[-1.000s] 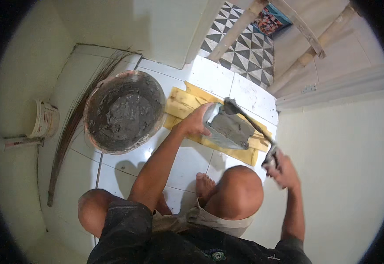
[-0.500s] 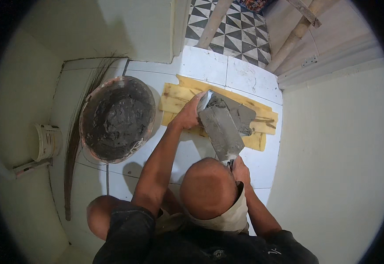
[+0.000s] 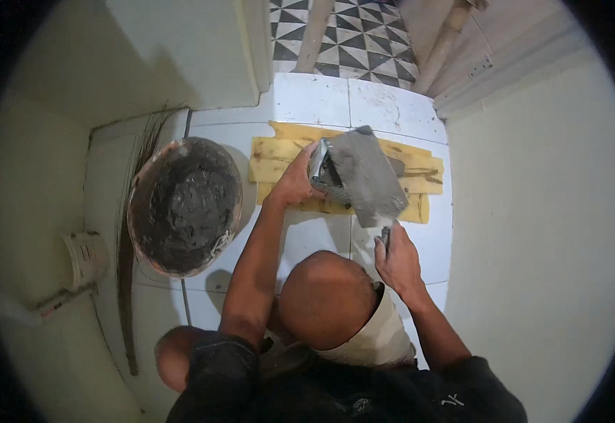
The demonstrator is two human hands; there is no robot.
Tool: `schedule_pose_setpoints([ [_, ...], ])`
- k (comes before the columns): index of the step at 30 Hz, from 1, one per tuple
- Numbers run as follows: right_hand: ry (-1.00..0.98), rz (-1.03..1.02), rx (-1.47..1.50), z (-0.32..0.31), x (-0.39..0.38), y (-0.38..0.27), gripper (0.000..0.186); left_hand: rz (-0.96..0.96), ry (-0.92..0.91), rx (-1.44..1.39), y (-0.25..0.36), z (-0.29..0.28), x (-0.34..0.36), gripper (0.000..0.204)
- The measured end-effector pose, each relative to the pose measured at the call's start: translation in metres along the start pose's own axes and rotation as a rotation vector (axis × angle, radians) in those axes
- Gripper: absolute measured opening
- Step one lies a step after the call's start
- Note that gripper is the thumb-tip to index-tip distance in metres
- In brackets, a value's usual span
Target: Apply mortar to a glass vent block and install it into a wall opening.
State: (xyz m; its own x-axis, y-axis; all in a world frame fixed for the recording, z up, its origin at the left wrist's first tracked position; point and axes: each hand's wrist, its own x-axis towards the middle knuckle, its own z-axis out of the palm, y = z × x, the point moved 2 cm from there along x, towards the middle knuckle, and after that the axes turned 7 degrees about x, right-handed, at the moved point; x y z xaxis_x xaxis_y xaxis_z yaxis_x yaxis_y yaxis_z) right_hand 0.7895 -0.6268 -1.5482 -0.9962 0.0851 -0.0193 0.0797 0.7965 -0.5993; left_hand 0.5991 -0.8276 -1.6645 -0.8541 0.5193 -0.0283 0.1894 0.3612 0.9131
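Observation:
My left hand (image 3: 295,178) is closed on the left end of a mortar-smeared, box-like piece (image 3: 319,161) with a pale bluish edge, just above yellow boards (image 3: 265,166). Most of that piece lies hidden under the blade of a trowel (image 3: 367,176), so its kind cannot be made out. The trowel has a broad, flat rectangular blade coated in grey mortar. Wrapped round its short handle, nearer to me, is my right hand (image 3: 400,261). A large round tub (image 3: 235,211) of wet grey mortar (image 3: 188,204) stands on the floor to the left of my left forearm.
A long broom of thin sticks (image 3: 126,282) lies left of the tub, near a white bucket (image 3: 85,259) by the wall. My bent knees (image 3: 328,299) rise close behind the work. Poles (image 3: 314,35) stand in the doorway, and a wall (image 3: 526,233) bounds the right side.
My right hand has moved forward and slightly right with the trowel, whose blade now reaches farther over the boards. My left hand keeps its hold on the box-like piece.

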Motion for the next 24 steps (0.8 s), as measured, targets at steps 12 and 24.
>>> schedule_pose_setpoints([
  [12, -0.008, 0.242, -0.068, 0.007, -0.034, 0.034, 0.029, 0.006, 0.016, -0.034, -0.003, 0.004, 0.004, 0.127],
  [24, 0.088, 0.435, 0.152, -0.004, -0.050, 0.046, 0.023, -0.005, 0.022, -0.056, -0.007, 0.003, 0.002, 0.128],
])
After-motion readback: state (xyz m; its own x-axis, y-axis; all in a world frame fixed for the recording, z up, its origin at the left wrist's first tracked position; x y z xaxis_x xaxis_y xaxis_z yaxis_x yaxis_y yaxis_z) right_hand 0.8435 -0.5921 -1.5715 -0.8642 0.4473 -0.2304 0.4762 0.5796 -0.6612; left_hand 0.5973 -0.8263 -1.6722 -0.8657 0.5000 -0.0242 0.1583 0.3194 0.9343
